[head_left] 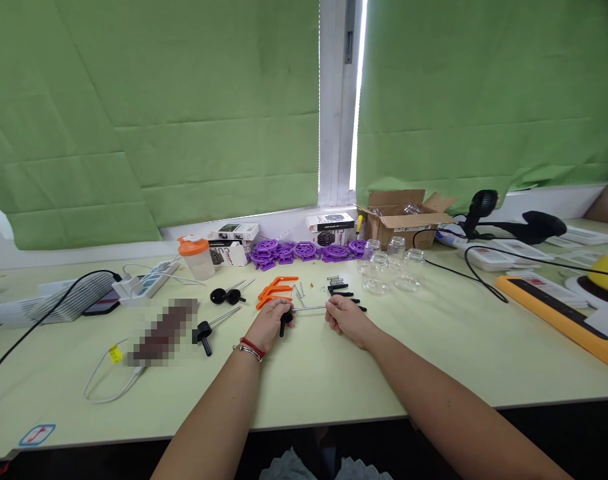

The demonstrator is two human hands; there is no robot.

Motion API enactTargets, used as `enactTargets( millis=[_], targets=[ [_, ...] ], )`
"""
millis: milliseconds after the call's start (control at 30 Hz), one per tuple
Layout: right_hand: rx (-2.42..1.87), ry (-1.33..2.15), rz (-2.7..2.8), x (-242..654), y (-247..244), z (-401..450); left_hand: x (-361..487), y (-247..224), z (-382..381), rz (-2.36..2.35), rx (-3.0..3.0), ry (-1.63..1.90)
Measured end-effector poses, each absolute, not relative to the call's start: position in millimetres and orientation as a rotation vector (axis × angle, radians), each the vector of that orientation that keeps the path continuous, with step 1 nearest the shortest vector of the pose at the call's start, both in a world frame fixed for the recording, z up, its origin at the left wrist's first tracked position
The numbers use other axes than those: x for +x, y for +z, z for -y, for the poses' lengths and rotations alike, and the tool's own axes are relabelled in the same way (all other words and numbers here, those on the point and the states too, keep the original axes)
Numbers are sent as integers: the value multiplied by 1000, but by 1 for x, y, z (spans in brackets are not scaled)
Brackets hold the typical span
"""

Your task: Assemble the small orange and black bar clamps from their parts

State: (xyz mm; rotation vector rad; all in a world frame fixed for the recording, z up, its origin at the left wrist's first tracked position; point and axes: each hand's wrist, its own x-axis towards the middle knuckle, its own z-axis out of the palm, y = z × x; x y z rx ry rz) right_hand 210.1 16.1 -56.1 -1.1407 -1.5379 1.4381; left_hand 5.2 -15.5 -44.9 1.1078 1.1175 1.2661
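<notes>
A: What's in the hands rn?

B: Left hand (270,324) is closed around the black knob (283,325) of a T-handle screw (304,310). Right hand (345,317) is curled on the other end of the metal rod, fingers pinched round the tip. Can't tell what's under those fingers, too small.

A: Which way does it lie?

B: Long axis runs left-right across the table (334,373), approx parallel to the near edge. Knob end points to the person's left, rod tip to the right. It sits just above the tabletop between the two hands, about mid-desk, w/ the rod tilted slightly up toward the right.

A: Stuff around it?

B: Orange clamps (274,291) just behind the left hand. Small black parts (340,289) just behind the right hand. Two more black-knob screws (230,294) farther back-left, and another one (210,327) left of the left hand, its rod angled up-right. Purple printed wheels (304,251) in a row near the window wall, clear glass jars (390,270) back-right, a cardboard box (404,217) behind those. Shaker bottle w/ orange lid (196,257) back-left, power strip (145,283) beside it.

A: Wrist?

B: Red band and a silver bracelet (249,349) on the left wrist.
</notes>
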Motion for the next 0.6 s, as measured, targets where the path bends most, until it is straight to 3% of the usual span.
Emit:
enactTargets(
  millis=[600],
  targets=[
    [-1144, 1435, 1528, 210, -57, -16, 5, -45, 16, -1121, 1116, 1264]
  ],
)
